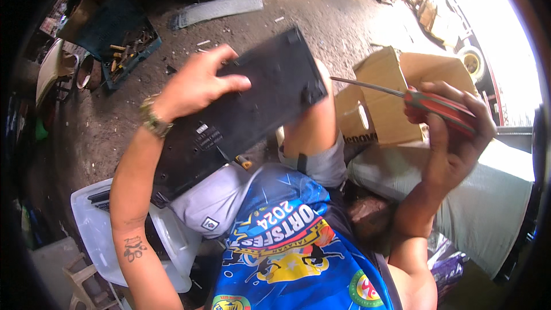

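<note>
Blue printed shirt fabric (287,241) is seen nearest; rough, dusty grey-brown ground (338,28) is flanked by a creased brown cardboard box (379,100) and an open teal toolbox (117,26); a flat black rectangular plastic panel (264,95) is held over the lap, its far edge grasped by the left hand (195,83); a red-and-grey-handled screwdriver (439,110) with a slim metal shaft is clenched in the right hand's (456,143) fingers.

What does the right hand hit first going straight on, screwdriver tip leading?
The right hand would likely bring the screwdriver to the bare knee first, black panel next in line; depth is unclear.
</note>
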Action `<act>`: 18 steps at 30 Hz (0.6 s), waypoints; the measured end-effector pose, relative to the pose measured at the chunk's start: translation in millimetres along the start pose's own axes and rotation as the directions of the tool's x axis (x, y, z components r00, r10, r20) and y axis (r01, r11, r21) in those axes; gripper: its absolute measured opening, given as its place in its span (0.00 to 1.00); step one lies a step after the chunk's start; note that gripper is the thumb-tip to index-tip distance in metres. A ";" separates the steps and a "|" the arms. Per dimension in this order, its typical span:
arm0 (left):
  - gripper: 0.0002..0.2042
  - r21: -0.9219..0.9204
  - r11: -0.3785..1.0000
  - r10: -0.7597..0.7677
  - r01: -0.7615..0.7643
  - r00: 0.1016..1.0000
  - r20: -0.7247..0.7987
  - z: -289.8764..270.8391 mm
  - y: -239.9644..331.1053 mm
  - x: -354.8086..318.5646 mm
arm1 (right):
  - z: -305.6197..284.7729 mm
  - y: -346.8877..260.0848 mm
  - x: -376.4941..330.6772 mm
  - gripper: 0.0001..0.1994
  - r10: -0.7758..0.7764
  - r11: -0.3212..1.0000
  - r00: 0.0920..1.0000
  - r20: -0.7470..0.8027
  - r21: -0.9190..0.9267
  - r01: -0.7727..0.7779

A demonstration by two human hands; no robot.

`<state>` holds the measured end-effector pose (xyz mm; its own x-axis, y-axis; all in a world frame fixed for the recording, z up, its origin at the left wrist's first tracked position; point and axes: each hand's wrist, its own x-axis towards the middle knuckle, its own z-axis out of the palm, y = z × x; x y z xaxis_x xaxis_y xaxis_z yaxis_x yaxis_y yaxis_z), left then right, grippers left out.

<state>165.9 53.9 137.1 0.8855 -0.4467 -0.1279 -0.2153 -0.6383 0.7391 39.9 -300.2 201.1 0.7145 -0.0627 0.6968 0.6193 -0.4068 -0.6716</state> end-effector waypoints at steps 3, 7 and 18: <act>0.22 -0.456 0.879 -0.004 -0.138 0.955 -0.296 -62.8 -21.8 5.2 | 0.6 -2.4 9.6 0.24 0.042 0.998 0.997 -0.063 0.048 -0.039; 0.26 0.170 0.960 -0.112 0.222 0.861 -0.496 -96.7 -77.7 27.9 | 15.1 -3.6 17.9 0.26 -0.079 0.997 0.997 0.025 0.000 0.079; 0.21 -0.466 0.876 -0.265 0.124 0.931 -0.251 -112.2 -24.0 -17.7 | 56.7 24.1 23.9 0.29 0.022 0.903 0.989 0.146 0.421 -0.082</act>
<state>201.6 147.4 195.8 0.9849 -0.0890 -0.1486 0.1127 -0.3229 0.9397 90.4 -259.8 187.3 0.7679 0.0624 0.6375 0.6376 0.0216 -0.7701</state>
